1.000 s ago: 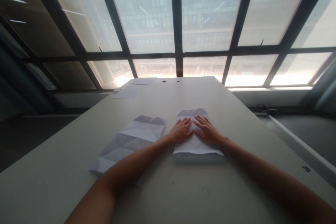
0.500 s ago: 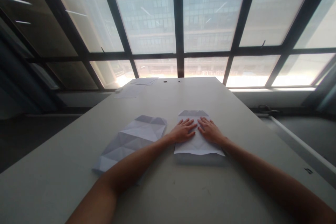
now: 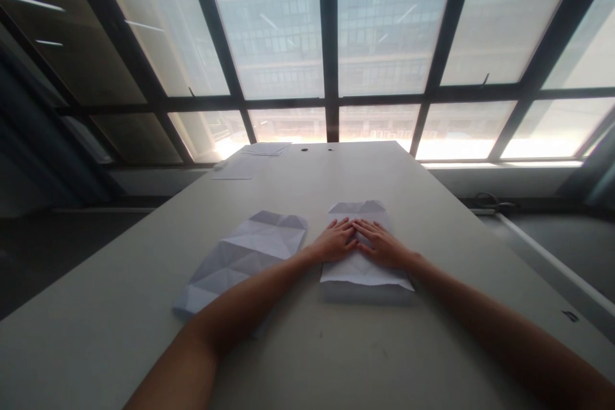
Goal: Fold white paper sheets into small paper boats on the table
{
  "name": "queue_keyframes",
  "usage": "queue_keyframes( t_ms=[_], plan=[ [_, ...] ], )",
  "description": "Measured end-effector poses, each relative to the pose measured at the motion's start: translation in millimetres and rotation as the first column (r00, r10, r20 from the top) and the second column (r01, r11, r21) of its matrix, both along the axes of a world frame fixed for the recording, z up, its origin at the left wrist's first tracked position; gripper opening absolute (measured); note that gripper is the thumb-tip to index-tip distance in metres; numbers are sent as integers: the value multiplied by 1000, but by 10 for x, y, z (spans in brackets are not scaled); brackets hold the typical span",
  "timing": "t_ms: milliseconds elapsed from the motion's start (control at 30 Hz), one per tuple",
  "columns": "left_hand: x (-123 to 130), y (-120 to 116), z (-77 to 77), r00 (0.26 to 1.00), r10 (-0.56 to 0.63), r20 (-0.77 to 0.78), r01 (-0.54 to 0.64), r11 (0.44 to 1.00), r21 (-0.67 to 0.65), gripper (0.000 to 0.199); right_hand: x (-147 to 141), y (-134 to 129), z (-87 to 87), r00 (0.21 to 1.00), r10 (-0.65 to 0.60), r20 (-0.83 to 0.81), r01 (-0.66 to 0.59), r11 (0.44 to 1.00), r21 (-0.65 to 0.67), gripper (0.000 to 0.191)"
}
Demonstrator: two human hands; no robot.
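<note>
I observe left hand [image 3: 338,242] and right hand [image 3: 380,246] lying flat, palms down, on a creased sheet [image 3: 364,272]; left of it, faceted paper [image 3: 257,242], on tabletop [image 3: 336,365].

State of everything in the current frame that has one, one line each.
Left hand: open, palm down on paper.
Right hand: open, palm down on the same paper, fingertips at the left hand's.
Paper under the hands: creased, far corners angled.
Paper at left: creased into facets, partly hidden.
Far sheets: lying flat.
Left curtain: drawn aside.
</note>
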State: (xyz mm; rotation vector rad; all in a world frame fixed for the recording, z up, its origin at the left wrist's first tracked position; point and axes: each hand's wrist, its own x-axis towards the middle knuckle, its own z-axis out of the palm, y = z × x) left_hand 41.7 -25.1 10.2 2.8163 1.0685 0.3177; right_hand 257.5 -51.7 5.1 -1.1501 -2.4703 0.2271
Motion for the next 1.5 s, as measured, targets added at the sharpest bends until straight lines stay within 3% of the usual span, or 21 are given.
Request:
queue_keyframes(
  t_ms=[133,367,567,667,800,900,1233,1500],
  plan=[
    [4,5,4,1000,5,-7,-5,1000,-11,56,-15,28,-47,996,-83,27,84,995,-60,60],
    [-2,21,-14,999,22,-29,-23,999,-27,56,-8,83,-113,966,-255,49,256,966,-19,53],
    [-7,8,4,999,24,-24,-25,999,-24,56,3,97,-116,952,-300,56,301,954,-7,50],
    [1,-4,21,1000,21,-21,-22,999,-26,54,11,70,-73,974,-227,16,227,974,10,52],
    [13,-4,18,1000,11,9,-10,1000,-8,51,-19,-22,38,998,22,-51,-18,997,80,62],
    [15,4,7,1000,20,-3,-20,1000,-12,51,-60,-58,66,994,99,-43,-97,994,45,61],
    [-1,-2,14,999,19,-31,-20,1000,-18,56,-4,91,-148,965,-252,71,253,967,2,51],
    [-8,-30,61,991,92,-93,-99,991,-84,74,-20,85,-117,962,-264,68,263,964,25,50]
  ],
)
